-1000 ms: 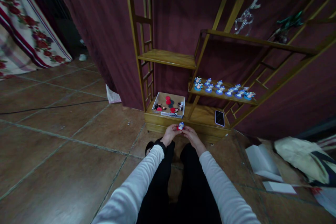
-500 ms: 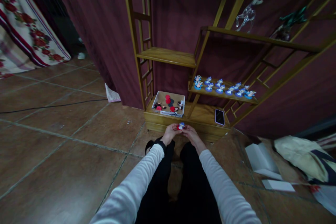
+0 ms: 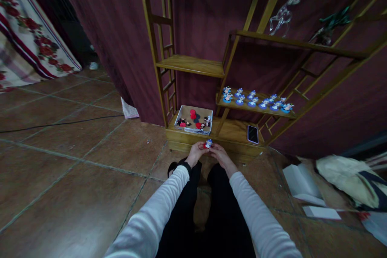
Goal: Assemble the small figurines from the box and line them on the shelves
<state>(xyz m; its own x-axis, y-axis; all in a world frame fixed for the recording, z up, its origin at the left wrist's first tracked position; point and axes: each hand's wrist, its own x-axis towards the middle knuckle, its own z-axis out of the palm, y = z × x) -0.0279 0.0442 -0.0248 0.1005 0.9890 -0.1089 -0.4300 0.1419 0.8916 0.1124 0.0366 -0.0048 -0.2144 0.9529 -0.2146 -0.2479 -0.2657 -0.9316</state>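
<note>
A small figurine [image 3: 209, 143] with a blue top, white body and red base is between my two hands, in front of the low shelf. My left hand [image 3: 196, 152] has its fingers closed on the red base side. From the other side my right hand [image 3: 219, 154] pinches the same figurine. Just beyond them, an open cardboard box [image 3: 188, 130] on the bottom board holds several dark-haired figurines and red and dark round bases. On the middle shelf [image 3: 216, 102] to the right stand several blue-and-white figurines [image 3: 253, 101] in rows.
A phone [image 3: 252, 134] lies on the bottom board, right of the box. Higher up are a clear deer ornament [image 3: 281, 18] and a green one [image 3: 334, 22]. White boxes [image 3: 302, 183] and a pale cloth bag [image 3: 341, 177] lie on the floor at right. A black cable [image 3: 60, 123] crosses the left floor.
The hands and figurine stay nearly in place, with the figurine perhaps turned very slightly. The view has shifted a little.
</note>
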